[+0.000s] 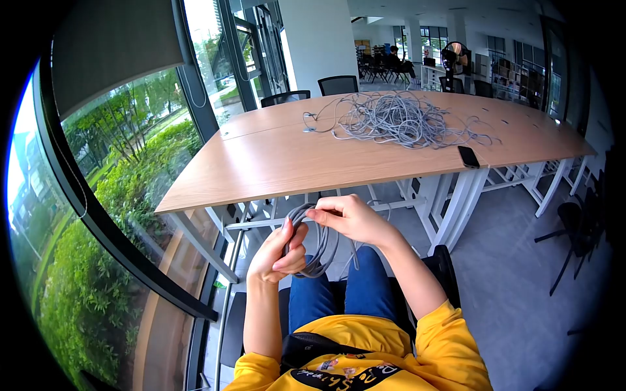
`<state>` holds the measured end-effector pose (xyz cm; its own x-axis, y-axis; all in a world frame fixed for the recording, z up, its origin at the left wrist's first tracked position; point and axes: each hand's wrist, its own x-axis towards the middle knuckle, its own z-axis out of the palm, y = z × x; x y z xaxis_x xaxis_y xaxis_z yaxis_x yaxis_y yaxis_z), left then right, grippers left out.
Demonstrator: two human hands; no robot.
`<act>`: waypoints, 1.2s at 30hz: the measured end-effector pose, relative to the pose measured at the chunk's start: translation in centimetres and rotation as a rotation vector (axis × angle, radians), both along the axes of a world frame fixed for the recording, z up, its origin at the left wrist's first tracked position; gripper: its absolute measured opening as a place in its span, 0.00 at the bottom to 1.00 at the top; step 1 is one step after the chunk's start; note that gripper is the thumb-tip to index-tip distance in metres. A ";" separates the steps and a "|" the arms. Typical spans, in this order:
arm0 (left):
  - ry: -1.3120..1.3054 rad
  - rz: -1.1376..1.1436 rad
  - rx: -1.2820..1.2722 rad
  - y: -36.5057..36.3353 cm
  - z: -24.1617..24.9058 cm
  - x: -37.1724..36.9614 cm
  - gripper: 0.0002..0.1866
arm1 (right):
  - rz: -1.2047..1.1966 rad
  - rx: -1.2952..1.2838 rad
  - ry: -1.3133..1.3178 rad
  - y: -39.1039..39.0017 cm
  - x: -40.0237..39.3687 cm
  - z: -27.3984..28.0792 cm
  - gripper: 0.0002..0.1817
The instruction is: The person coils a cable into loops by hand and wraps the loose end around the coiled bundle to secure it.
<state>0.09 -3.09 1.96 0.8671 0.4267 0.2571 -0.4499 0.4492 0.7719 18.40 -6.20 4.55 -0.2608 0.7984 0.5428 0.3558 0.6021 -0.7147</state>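
The left hand point(279, 253) grips one side of a grey cable coil point(315, 267) above the lap; the right hand point(349, 216) pinches its top strands. Winding seems the step in hand, another turn calling for a steady left hold. Rightward, tangled cable point(398, 120) and a phone point(467, 156) lie on the surface point(280, 163).

Bright daylight through windows point(134, 130), tabletop point(274, 159) sheen, fisheye-bent edges

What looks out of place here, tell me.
The tangled cable heap on the table: it sprawls in messy, crossing loops, unlike the rounder coil held by the left hand and right hand. No spill or damage stands out.
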 end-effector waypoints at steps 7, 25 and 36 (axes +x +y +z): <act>-0.074 -0.111 -0.122 0.6 0.0 -0.1 0.20 | 0.080 -0.077 0.129 1.4 1.6 -1.9 0.11; -0.148 0.143 0.073 -0.3 1.4 -2.6 0.20 | 0.018 -0.019 -0.017 3.3 0.7 -8.4 0.14; -0.309 0.276 0.230 -1.9 2.6 -3.9 0.20 | -0.426 -0.040 -0.299 3.4 1.0 -10.1 0.14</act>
<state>-3.83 -4.95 4.58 0.5970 0.5322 0.6003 -0.7530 0.1135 0.6482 19.41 -2.84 -5.56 -0.0474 0.8858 0.4616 0.7552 0.3342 -0.5639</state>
